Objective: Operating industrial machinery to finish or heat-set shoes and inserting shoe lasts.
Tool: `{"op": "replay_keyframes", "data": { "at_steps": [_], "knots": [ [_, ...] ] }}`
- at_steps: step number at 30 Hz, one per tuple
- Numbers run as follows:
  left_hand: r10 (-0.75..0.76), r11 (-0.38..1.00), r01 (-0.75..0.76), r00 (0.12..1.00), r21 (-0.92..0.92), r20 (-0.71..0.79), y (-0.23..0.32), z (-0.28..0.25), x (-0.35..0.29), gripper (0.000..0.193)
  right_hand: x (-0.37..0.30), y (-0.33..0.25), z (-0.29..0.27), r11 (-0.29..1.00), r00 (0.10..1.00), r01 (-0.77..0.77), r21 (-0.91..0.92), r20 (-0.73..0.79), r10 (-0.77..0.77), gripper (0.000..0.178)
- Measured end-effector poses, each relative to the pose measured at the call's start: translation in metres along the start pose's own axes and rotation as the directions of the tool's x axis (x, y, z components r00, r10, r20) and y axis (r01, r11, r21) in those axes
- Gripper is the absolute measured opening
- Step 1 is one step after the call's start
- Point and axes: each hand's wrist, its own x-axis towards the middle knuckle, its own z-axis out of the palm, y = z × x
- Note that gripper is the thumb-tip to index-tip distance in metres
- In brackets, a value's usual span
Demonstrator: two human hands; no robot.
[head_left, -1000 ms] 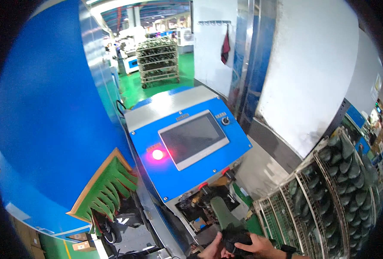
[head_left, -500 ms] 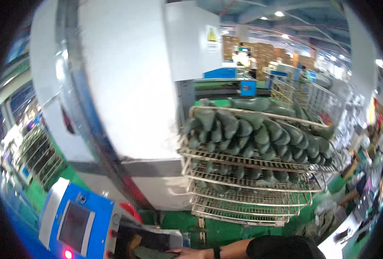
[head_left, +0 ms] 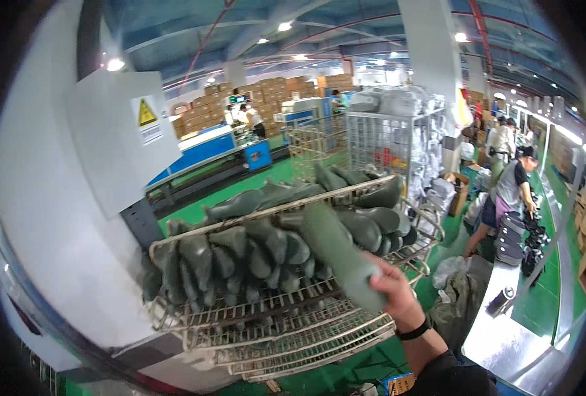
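Note:
My right hand [head_left: 398, 294] reaches up from the lower right and grips one end of a grey-green shoe last [head_left: 338, 254]. The thumb lies over that end, and the rest of the last points up and to the left, slightly blurred. It is held in front of a wire rack [head_left: 273, 343], overlapping its top rail. Rows of similar grey-green shoe lasts [head_left: 240, 254] lean close together on the rack's upper level. More lie behind the rail. No part of my left hand shows.
A white machine panel [head_left: 48, 198] stands close on the left, with a grey box [head_left: 131, 138] bearing a warning sign. At right, a metal worktable [head_left: 504, 350] holds a can, with two people [head_left: 512, 185] beyond. A wire cage of wrapped bundles [head_left: 398, 125] stands behind the rack.
The view has swung right and up, away from the blue control panel. My right hand has risen from beside the machine to the rack, holding the shoe last.

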Motion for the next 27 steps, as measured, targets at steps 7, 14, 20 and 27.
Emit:
{"op": "replay_keyframes", "data": {
  "at_steps": [7,14,20,27],
  "knots": [
    [-0.024,0.923,0.022,1.0,0.385,-0.001,0.072,0.06,0.022,0.049,0.058,-0.076,-0.131,0.889,0.996,0.052,0.455,-0.085,-0.014,0.044],
    [0.045,0.834,-0.039,0.999,0.55,0.003,0.123,0.089,0.028,0.05,0.08,-0.107,-0.166,0.867,0.966,0.239,0.436,-0.2,-0.166,0.049],
    [0.141,0.801,-0.165,0.986,0.575,0.088,0.129,0.1,0.041,0.051,0.073,-0.139,-0.214,0.727,0.985,0.172,0.665,-0.115,-0.128,0.049],
    [0.256,0.776,-0.327,0.945,0.539,0.204,0.122,0.125,0.052,0.052,0.096,-0.116,-0.285,0.671,0.93,-0.065,0.739,-0.199,0.309,0.054]
  ]
}}
